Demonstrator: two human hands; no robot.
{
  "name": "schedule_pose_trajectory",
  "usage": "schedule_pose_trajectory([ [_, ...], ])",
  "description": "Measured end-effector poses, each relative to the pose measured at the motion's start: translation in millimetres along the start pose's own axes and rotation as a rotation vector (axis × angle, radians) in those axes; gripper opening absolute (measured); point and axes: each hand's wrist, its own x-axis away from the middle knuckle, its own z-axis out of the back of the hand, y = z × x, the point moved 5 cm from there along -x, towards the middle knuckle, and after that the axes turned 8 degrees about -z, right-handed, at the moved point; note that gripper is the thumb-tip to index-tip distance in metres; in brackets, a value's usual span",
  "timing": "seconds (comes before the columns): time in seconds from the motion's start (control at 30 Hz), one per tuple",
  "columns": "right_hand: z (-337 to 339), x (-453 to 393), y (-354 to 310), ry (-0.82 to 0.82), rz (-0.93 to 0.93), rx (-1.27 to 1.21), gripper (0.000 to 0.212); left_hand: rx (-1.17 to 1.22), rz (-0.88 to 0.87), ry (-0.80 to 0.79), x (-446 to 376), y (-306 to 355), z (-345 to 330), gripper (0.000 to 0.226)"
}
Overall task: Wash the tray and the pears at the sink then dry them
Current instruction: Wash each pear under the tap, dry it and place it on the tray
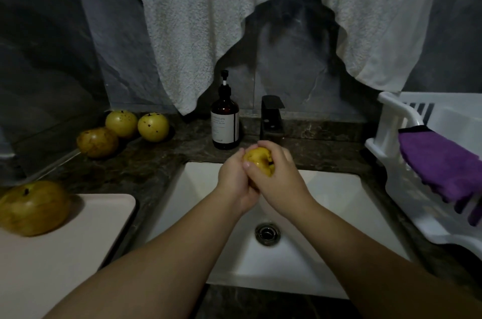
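Both my hands wrap a yellow pear (258, 161) over the white sink (339, 201), just below the black faucet (271, 118). My left hand (233, 183) cups it from the left and beneath. My right hand (279, 175) curls over its right side and top. A pale tray (78, 240) lies on the counter at the left with one large pear (32, 208) on its far corner. Three more pears (121, 123) (153, 127) (97, 142) sit on the dark counter behind it. I cannot tell whether water runs.
A brown pump soap bottle (225, 120) stands left of the faucet. A white dish rack (407, 188) at the right holds a purple cloth (440, 167). White towels (198, 18) hang on the wall above. The sink drain (267, 234) is open.
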Motion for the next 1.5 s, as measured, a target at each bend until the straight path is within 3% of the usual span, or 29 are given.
schedule_pose_trajectory([
  [0.17,12.3,2.9,-11.5,0.012,0.205,0.059,0.03,-0.109,0.246,-0.124,12.9,-7.4,1.8,0.049],
  [0.23,15.3,-0.6,-6.2,0.015,0.133,0.024,0.022,-0.145,0.245,-0.12,14.7,-12.1,-2.1,0.048],
  [0.3,13.4,-4.9,5.0,0.028,-0.105,-0.036,0.023,-0.191,0.063,-0.034,7.0,-11.6,-3.5,0.036],
  [0.37,3.0,-2.4,15.5,-0.019,-0.419,-0.188,0.046,-0.393,-0.251,0.079,-0.6,-0.4,-4.0,0.02],
  [0.43,-4.8,1.0,20.0,-0.038,-0.568,-0.371,0.05,-0.546,-0.373,0.102,-0.9,4.5,-7.3,0.015],
  [0.5,-0.9,-2.1,18.8,0.041,-0.454,-0.341,0.032,-0.525,-0.288,0.124,-0.8,2.5,-4.6,0.017],
  [0.6,10.2,-3.4,8.7,0.122,-0.184,-0.113,0.004,-0.307,0.086,0.001,5.2,-10.5,-2.6,0.041],
  [0.7,12.4,-4.1,8.6,0.094,-0.08,-0.05,0.017,-0.276,0.288,-0.1,10.9,-17.9,2.3,0.061],
  [0.77,11.4,-6.0,12.0,0.103,-0.122,-0.084,0.014,-0.35,0.215,-0.073,7.4,-18.1,1.3,0.053],
  [0.87,1.3,-7.0,18.0,0.085,-0.329,-0.247,0.019,-0.446,-0.152,0.128,-4.8,-3.5,1.8,0.028],
  [0.93,-5.6,-4.7,20.7,0.068,-0.424,-0.373,0.03,-0.443,-0.263,0.197,-6.7,2.6,2.0,0.025],
  [1.0,-4.0,-2.9,15.9,0.104,-0.36,-0.439,0.036,-0.318,-0.24,0.198,-7.0,2.6,2.2,0.022],
  [1.07,3.8,-1.3,4.7,0.151,-0.198,-0.421,0.041,-0.176,-0.165,0.152,-4.8,-1.3,0.9,0.032],
  [1.17,9.3,-2.4,-4.3,0.156,-0.081,-0.305,0.018,-0.005,0.025,0.042,5.5,-10.1,-4.1,0.047],
  [1.2,9.8,-3.4,-3.5,0.147,-0.08,-0.267,0.011,0.007,0.07,0.026,7.1,-11.7,-4.2,0.05],
  [1.27,10.2,-6.8,2.3,0.138,-0.091,-0.187,0.02,-0.035,0.097,0.026,6.6,-12.5,-4.4,0.054],
  [1.33,8.7,-9.1,7.7,0.134,-0.107,-0.12,0.024,-0.116,0.06,0.101,4.2,-11.9,-2.2,0.05],
  [1.4,3.9,-8.8,8.0,0.113,-0.076,-0.06,0.016,-0.204,-0.007,0.169,1.8,-12.3,2.1,0.044],
  [1.5,-0.7,-6.9,3.2,0.09,-0.033,-0.019,0.015,-0.215,-0.053,0.156,-0.4,-12.1,4.3,0.037],
])
